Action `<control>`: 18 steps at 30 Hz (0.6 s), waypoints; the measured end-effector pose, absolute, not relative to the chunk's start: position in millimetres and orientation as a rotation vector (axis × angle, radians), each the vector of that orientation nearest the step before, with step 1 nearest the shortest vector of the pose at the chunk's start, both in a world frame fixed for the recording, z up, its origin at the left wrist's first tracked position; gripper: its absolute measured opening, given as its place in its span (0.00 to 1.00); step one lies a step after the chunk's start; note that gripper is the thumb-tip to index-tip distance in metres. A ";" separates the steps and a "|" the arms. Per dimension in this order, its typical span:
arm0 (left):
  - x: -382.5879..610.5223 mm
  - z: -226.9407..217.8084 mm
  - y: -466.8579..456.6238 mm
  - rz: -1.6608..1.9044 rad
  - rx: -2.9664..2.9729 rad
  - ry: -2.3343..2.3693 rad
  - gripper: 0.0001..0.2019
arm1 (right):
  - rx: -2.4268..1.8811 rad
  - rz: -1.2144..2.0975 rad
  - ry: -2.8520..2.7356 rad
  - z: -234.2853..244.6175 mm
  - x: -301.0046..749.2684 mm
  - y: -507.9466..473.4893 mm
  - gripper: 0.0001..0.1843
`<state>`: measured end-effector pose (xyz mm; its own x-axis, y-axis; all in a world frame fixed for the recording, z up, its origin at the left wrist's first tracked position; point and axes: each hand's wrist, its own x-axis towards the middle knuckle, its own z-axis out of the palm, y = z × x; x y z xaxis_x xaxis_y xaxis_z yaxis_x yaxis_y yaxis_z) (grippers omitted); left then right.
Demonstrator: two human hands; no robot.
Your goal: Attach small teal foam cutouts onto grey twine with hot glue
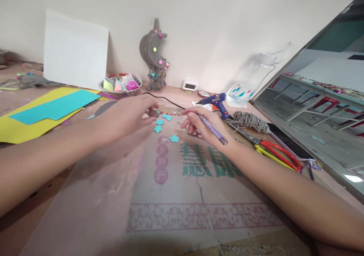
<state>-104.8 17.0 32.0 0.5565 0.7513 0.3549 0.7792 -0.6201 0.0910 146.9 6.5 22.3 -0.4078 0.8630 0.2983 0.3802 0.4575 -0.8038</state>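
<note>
My right hand (202, 124) is closed around a pen (213, 130) with a purple patterned barrel, its back end tilted down toward my wrist. Across from it, my left hand (132, 112) hovers over the work surface, slightly blurred, thumb and fingers apart with nothing clearly held. Close to its fingertips lie small turquoise flower cut-outs: a flower (157, 128) beside another, one flower (174, 138) nearer me, and a turquoise piece (167, 117) farther back. A printed plastic sheet (170, 187) spreads beneath both hands.
At left lie turquoise foam (57, 106) and yellow sheets (17, 125); behind them stand a white board (76, 49) and a bowl (121, 93) of coloured packets. On the right are a blue glue gun (217, 102), grey cord (250, 122), red-yellow scissors (280, 153), a phone (290, 141) and a clear jar (247, 81).
</note>
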 end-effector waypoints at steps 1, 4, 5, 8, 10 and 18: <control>-92.5 34.3 5.7 -0.616 -2.733 -1.250 0.13 | -1.038 0.889 -2.002 24.7 143.6 2.8 0.19; -69.0 33.2 -19.9 -0.691 -2.837 -0.997 0.09 | -0.985 0.994 -2.049 27.4 133.6 -7.9 0.16; -66.0 31.1 -24.5 -0.683 -2.860 -0.970 0.09 | -0.964 1.019 -2.067 26.3 131.3 -10.1 0.14; -66.4 25.4 -27.9 -0.666 -2.888 -0.993 0.10 | -0.940 1.054 -2.110 20.1 130.0 -10.3 0.08; -69.8 23.8 -25.3 -0.652 -2.860 -1.043 0.10 | -0.964 1.026 -2.127 17.5 133.4 -5.9 0.07; -77.2 17.5 -20.6 -0.407 -2.761 -0.966 0.14 | -1.021 0.671 -2.279 20.1 144.0 0.9 0.06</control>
